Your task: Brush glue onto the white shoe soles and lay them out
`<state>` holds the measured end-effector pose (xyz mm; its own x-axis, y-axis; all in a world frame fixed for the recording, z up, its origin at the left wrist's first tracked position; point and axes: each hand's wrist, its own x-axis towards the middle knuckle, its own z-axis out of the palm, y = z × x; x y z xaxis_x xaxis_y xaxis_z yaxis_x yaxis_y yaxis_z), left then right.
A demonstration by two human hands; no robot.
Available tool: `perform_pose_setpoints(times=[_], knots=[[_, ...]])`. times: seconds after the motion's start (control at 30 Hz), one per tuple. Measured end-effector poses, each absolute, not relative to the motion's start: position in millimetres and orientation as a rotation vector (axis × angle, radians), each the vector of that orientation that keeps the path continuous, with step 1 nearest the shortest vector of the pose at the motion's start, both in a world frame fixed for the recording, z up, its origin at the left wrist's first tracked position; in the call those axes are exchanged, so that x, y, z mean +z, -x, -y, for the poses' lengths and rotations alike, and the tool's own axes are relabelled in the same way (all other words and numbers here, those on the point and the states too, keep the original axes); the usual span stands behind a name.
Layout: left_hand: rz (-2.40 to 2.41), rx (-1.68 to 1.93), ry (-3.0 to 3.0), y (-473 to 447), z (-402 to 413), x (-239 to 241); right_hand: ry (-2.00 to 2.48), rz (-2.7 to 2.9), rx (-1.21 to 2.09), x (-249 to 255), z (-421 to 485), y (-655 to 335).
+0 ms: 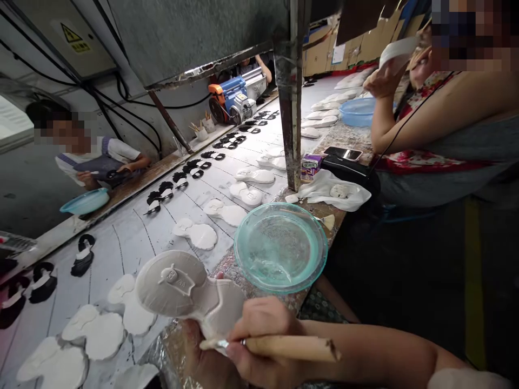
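Our cupped left hand (206, 364) holds the thin pale-grey moulded sole (172, 283) from beneath; it looks light and bendable, best taken by its edge; our right hand (263, 329) grips a wooden-handled brush (287, 348).

A smartphone (343, 153) (atop a black bag (348, 173))

Glass dish (280, 247) right of sole rows (198, 236), both on long bench (138, 237)

Chalky grey-white on the sole (174, 286), tan on the wooden brush handle (292, 348), pale turquoise on the rim of the clear bowl (279, 248), thin black dashes across the white counter (133, 254), black and white on the smaller soles (83, 255), red floral print on the co-worker's top (421, 162), orange and blue on the machine (231, 100)
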<state>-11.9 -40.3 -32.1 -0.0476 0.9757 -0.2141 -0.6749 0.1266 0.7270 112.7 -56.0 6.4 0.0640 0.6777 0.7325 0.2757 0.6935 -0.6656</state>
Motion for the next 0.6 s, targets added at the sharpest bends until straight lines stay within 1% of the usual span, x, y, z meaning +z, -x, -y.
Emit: perform_pose_setpoints(times=[0.1, 0.17, 0.27, 0.33, 0.43, 0.5, 0.6], knots=[[-0.764, 1.481, -0.520, 11, 39, -27, 0.956, 1.476, 0.312, 3, 52, -111], [-0.743, 1.425, -0.503, 13, 37, -24, 0.939, 1.512, 0.236, -6, 52, -105], [-0.718, 1.228, -0.381, 20, 34, -19, 0.574, 1.699, 0.105, -19, 57, -95], [-0.682, 1.206, -0.317, 24, 32, -17, 0.498, 1.625, 0.132, -19, 61, -93], [-0.669, 1.355, -0.301, 27, 30, -15, 0.798, 1.445, 0.266, -11, 63, -96], [-0.693, 1.399, -0.283, 27, 28, -13, 0.878, 1.521, 0.257, -9, 65, -98], [-0.807, 1.358, -0.153, 26, 25, -4, 0.560, 1.716, 0.131, -15, 69, -96]])
